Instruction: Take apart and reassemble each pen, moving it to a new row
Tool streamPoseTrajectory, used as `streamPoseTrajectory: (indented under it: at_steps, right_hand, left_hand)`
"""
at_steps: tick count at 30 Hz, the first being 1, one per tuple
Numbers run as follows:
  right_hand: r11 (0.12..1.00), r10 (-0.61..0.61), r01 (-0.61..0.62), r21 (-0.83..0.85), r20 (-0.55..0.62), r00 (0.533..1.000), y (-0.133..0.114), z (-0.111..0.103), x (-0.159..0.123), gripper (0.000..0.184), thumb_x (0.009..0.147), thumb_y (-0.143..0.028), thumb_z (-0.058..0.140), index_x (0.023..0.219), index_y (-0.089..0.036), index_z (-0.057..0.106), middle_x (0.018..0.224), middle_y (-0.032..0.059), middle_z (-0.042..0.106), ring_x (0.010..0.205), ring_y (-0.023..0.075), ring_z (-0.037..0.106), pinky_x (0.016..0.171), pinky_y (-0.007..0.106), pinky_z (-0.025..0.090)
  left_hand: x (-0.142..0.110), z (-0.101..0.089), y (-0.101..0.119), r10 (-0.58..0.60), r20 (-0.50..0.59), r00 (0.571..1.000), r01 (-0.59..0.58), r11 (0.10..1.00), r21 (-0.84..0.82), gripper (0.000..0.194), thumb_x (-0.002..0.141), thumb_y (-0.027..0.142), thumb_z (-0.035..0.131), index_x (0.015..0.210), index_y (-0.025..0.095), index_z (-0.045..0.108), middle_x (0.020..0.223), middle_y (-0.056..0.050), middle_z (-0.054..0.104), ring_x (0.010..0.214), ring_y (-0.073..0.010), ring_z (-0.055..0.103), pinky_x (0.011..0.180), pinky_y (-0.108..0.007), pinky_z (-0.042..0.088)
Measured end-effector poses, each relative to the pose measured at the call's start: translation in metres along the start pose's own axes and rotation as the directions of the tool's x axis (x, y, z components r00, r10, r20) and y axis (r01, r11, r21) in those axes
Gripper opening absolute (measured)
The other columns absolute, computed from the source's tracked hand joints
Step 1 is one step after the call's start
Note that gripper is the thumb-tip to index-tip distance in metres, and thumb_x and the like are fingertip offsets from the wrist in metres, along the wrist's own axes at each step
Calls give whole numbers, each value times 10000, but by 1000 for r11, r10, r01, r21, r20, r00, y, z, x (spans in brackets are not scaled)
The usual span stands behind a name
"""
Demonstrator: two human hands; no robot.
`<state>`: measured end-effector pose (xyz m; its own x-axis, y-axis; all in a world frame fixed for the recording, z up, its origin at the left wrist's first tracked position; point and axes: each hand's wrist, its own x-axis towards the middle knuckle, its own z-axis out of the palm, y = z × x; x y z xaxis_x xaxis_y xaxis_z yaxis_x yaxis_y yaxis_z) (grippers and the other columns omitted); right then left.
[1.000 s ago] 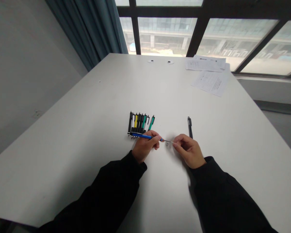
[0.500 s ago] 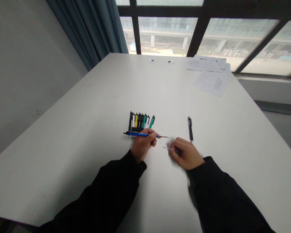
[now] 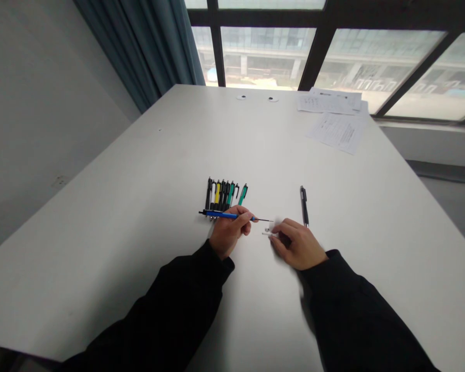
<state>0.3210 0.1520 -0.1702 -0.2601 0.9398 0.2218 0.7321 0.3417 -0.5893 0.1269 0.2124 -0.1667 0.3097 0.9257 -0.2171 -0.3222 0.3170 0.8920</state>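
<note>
Head view: the left hand (image 3: 231, 233) is closed around a blue pen (image 3: 220, 214), thumb and fingers pressed on the barrel near its front end. The pen lies sideways in the grip, its black end to the left, and a thin rod (image 3: 264, 220) sticks out of the front toward the right. The right hand (image 3: 299, 245) is low over the white counter (image 3: 147, 217), fingers curled, thumb and forefinger close together beside a thin pale piece (image 3: 266, 234); blur hides whether they pinch it or only touch it. A small shiny part (image 3: 267, 230) lies just beyond that piece. A row of pens (image 3: 222, 194) sits behind the blue pen, which hides part of their near ends, and a black pen (image 3: 304, 204) lies beyond the right hand.

One second ago the right fingertips were at the rod's end; now they are apart from it, nearer the body. The left hand has shifted slightly left, its grip unchanged. Half a second ago looked nearly the same.
</note>
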Motion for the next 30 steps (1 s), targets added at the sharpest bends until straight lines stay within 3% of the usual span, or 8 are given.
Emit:
streamPoseTrajectory:
  at_steps: [30]
  right_hand:
    - [1000, -1, 1, 4, 0, 1000, 0, 0, 2, 108, 872, -184, 546, 839, -162, 647, 756, 45, 573, 651, 155, 550, 636, 279, 431]
  left_hand:
    - [1, -2, -3, 5, 12, 1000, -5, 1000, -4, 150, 768, 265, 672, 718, 148, 593, 638, -18, 634, 469, -61, 442, 464, -215, 264]
